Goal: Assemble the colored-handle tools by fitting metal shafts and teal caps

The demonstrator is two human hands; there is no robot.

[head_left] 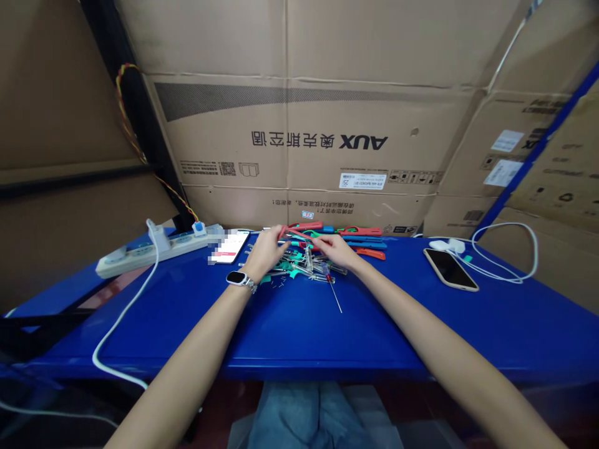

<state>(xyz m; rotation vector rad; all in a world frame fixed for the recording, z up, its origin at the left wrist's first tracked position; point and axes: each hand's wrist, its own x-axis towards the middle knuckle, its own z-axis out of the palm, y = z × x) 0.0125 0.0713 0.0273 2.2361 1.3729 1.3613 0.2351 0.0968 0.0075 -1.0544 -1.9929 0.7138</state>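
My left hand (266, 251), with a watch on its wrist, is closed on one end of a long, slim red tool (299, 234). The fingers of my right hand (333, 248) close on its other end; its exact kind is partly hidden by both hands. Below and between the hands lies a pile of small clear-handled screwdrivers (304, 265) mixed with green pieces. One thin screwdriver (334, 293) with a red part points toward me from the pile.
Behind the hands lie red, blue and orange long-handled tools (369, 240). A lit phone (231, 246) is left of them, near a white power strip (163, 248). At right are a dark-screened phone (450, 269) and white cable (528, 249). Cardboard (318, 162) walls the blue table's (374, 337) back.
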